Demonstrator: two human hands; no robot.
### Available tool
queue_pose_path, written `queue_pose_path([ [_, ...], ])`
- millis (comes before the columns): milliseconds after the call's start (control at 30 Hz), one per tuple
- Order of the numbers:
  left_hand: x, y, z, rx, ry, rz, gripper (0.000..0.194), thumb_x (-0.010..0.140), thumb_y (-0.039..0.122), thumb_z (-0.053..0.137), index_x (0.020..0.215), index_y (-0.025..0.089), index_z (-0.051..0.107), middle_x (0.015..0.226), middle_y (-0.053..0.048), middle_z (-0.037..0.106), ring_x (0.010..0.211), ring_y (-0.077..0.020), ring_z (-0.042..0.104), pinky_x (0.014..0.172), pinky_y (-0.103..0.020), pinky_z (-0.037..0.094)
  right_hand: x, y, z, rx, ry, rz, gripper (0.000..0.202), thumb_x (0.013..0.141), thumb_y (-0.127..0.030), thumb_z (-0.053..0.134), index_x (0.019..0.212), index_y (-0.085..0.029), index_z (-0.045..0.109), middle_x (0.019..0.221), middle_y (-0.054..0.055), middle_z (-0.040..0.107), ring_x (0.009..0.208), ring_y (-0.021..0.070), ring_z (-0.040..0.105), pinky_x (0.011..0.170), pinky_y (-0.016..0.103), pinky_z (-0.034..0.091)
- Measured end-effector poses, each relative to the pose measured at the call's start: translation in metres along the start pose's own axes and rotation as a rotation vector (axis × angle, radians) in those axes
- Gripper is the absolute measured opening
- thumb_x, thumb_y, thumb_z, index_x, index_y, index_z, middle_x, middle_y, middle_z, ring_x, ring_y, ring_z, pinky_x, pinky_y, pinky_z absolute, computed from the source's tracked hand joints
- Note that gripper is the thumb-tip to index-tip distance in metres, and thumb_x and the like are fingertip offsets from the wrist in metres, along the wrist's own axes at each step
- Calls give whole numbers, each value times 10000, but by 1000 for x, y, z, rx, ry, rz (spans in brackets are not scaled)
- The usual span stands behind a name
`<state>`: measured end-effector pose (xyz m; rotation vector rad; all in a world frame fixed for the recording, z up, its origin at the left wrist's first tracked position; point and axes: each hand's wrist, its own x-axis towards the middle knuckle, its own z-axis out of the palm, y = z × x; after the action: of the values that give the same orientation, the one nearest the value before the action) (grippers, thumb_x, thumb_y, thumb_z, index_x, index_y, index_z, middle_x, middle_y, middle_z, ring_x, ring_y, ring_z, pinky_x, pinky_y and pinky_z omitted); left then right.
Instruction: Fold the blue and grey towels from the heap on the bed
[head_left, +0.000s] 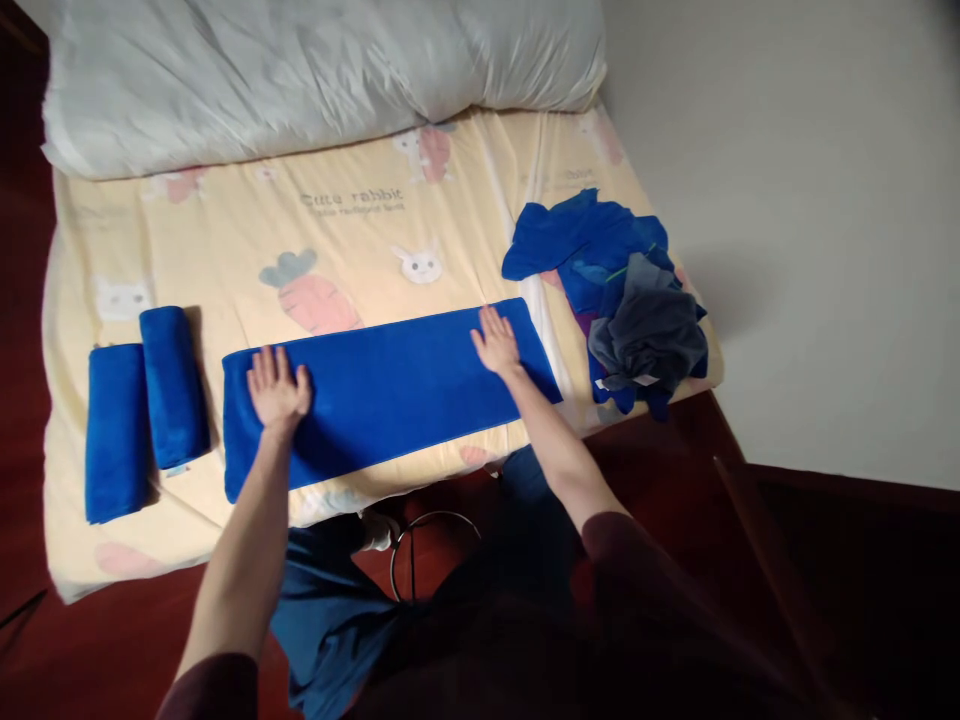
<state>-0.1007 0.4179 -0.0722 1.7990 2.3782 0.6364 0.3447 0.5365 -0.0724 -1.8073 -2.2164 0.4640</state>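
Note:
A blue cloth (397,385), folded into a long flat strip, lies across the front of the bed. My left hand (277,388) rests flat on its left end with the fingers spread. Near its right end, my right hand (495,343) lies flat with the fingers stretched out. Neither hand grips anything. To the left are two rolled blue cloths, one (116,430) by the bed's left side and the other (174,385) beside it.
A crumpled heap of blue cloths (592,240) with a grey cloth (649,325) on top sits at the bed's right edge, by the wall. A pale quilt (315,70) lies across the back of the patterned bed sheet (360,250).

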Motion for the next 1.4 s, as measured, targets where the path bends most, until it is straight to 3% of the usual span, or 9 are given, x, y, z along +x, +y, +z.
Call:
queue_pose_path([
  [167, 12, -57, -18, 3, 70, -111, 799, 1056, 569, 342, 1629, 14, 300, 1735, -203, 224, 1598, -437, 180, 1292, -646, 149, -1, 67, -17, -150, 60, 97, 626, 1132, -352, 334, 1655, -33, 203, 1753, 133, 183, 1639, 166, 114, 1331, 391, 61],
  [333, 10, -56, -16, 2, 26, -116, 776, 1081, 515, 347, 1630, -27, 256, 1746, -198, 172, 1596, -458, 145, 1279, -665, 137, -5, 62, -15, -213, 43, 96, 647, 1129, -346, 356, 1649, -13, 164, 1752, 174, 149, 1641, 145, 56, 1324, 400, 50],
  [500, 24, -40, -33, 31, -55, -107, 750, 1039, 324, 517, 1558, -146, 249, 1706, -329, 144, 1610, -427, 64, 1258, -728, 43, 18, 48, -50, -174, -226, 193, 683, 1099, -292, 429, 1604, 87, 169, 1712, 310, 131, 1642, 251, 105, 1299, 554, 104],
  [667, 23, 54, -37, -64, -52, 136, 696, 1038, 270, 481, 1605, -65, 253, 1742, -249, 117, 1644, -289, -26, 1313, -604, -6, 14, -49, -53, -137, -22, -24, 627, 1113, -299, 362, 1617, 59, 255, 1736, 252, 145, 1650, 252, 76, 1324, 552, 48],
  [800, -42, 131, 1, -126, -146, 287, 654, 1028, 308, 417, 1610, 14, 356, 1735, -195, 216, 1644, -272, 64, 1341, -541, 68, -57, -151, 7, 4, -44, -209, 607, 1084, -264, 335, 1649, -43, 310, 1748, 150, 199, 1653, 260, 87, 1346, 556, 47],
  [900, -96, 147, 28, -161, -238, 252, 616, 1040, 265, 311, 1614, 52, 379, 1701, -180, 317, 1633, -246, 161, 1342, -527, 126, -107, -182, 50, 41, -138, -226, 605, 1073, -230, 280, 1661, -92, 313, 1739, 107, 256, 1645, 227, 147, 1357, 514, 71],
  [1000, -120, 140, 40, -187, -188, 210, 626, 1059, 310, 280, 1635, 75, 350, 1709, -163, 305, 1632, -246, 174, 1343, -537, 100, -123, -179, 68, 35, -107, -194, 614, 1085, -266, 245, 1672, -89, 275, 1745, 103, 239, 1648, 215, 125, 1357, 515, 53],
  [1200, -113, 136, 32, -189, -177, 230, 644, 1061, 359, 283, 1629, 67, 366, 1717, -152, 292, 1630, -254, 190, 1342, -504, 98, -114, -160, 58, 19, -84, -230, 626, 1093, -336, 267, 1665, -85, 288, 1757, 75, 208, 1645, 194, 128, 1361, 458, 45],
  [1400, -125, 76, -9, -113, -95, 67, 687, 1043, 413, 356, 1633, 61, 353, 1728, -177, 258, 1635, -297, 154, 1327, -547, 78, -129, -61, 11, 21, -64, -64, 645, 1088, -384, 302, 1667, -101, 282, 1748, 102, 240, 1642, 208, 150, 1350, 495, 71],
])
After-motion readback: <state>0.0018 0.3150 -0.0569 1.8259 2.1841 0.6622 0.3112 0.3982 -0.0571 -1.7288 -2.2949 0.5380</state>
